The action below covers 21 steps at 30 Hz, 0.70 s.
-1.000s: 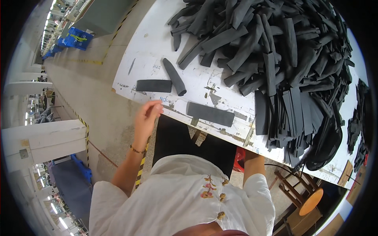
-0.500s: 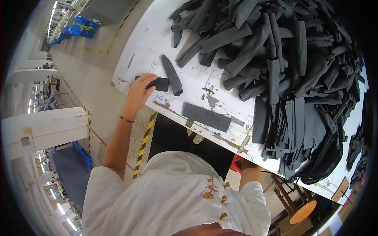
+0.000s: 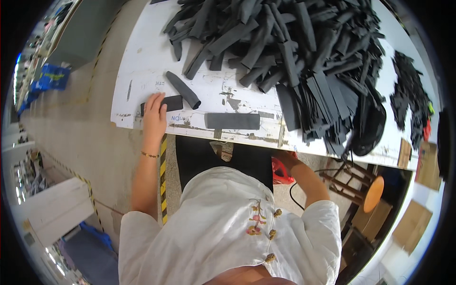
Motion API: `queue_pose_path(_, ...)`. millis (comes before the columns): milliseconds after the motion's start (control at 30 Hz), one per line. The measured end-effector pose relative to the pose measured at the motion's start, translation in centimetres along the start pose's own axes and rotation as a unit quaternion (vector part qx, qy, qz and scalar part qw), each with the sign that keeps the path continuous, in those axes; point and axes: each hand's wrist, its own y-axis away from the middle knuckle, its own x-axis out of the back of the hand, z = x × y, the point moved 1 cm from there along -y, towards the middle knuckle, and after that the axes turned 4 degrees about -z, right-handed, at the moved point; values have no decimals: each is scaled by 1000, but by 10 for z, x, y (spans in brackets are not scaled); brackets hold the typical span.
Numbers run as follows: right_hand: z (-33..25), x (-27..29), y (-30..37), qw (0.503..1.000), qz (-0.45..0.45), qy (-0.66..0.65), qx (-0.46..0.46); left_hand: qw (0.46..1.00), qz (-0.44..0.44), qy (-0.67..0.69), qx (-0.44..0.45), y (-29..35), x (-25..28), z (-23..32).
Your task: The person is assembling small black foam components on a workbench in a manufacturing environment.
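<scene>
My left hand (image 3: 154,110) lies over a short dark grey strip (image 3: 174,103) near the table's left corner, fingers stretched across it and thumb apart. Just right of that strip lies a rolled dark grey tube (image 3: 183,90), slanting toward me. Farther right, a longer flat grey strip (image 3: 232,121) rests alone along the front edge. My right hand (image 3: 284,156) is down at the table's front edge, partly beneath it, beside a red plastic object (image 3: 281,172). Its fingers are hidden in shadow and under the edge.
A big heap of grey rolled tubes (image 3: 266,42) covers the table's far side. Flat strips (image 3: 327,102) lie stacked at its right, beside a black mesh item (image 3: 370,128). Another dark pile (image 3: 407,90) sits farther right. A wooden stool (image 3: 374,194) stands below.
The view has turned, so the table edge now runs nearly level. My right forearm shows more, with part of the hand. My left hand stays on the short strip.
</scene>
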Motion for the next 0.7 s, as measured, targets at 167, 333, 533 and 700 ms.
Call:
queue_pose_path(167, -21, -15, 38, 996, -61, -43, -47, 988, 59, 118, 77, -25, 5, 27)
queue_pose_path(333, -72, 102, 152, 896, 187, -401, -27, 993, 28, -36, 112, -46, -17, 17)
queue_pose_path(533, -43, 156, 109, 693, 615, 77, -368, 992, -22, 41, 115, -61, -43, 25)
queue_pose_path(700, -25, 158, 77, 729, 503, 161, -435, 947, 33, 269, 170, -54, -50, -5)
